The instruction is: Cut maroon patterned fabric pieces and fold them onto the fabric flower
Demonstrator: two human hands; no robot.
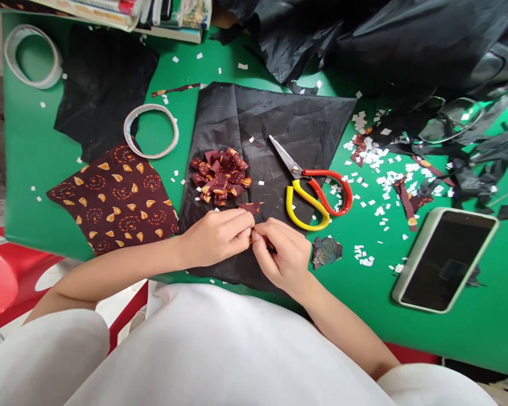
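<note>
A small maroon fabric strip (251, 208) is being pinched between the two hands, just below the fabric flower (220, 176) and lying over the one black sheet (275, 129) that is spreading across the green surface (34, 163). The left hand (215, 237) is curling its fingers together on the strip's near end, and the right hand (281, 254) is meeting it fingertip to fingertip, also clamped on that piece. One flower of folded maroon petals with orange marks is sitting on the black sheet. Right of the flower, one pair of scissors (315, 194) with one red and one yellow handle is lying with its blades together. Left of the flower, two tape rolls (151, 131) are resting on the surface, the farther one (33, 56) near the corner. One patterned maroon cloth (116, 203) is lying below and to the left of the flower, partly over a dark cloth. One phone (446, 259) is lying face up far right of the flower, well apart from it. Many small white paper scraps (376, 158) are scattering beyond the scissors; there are too many to count.
</note>
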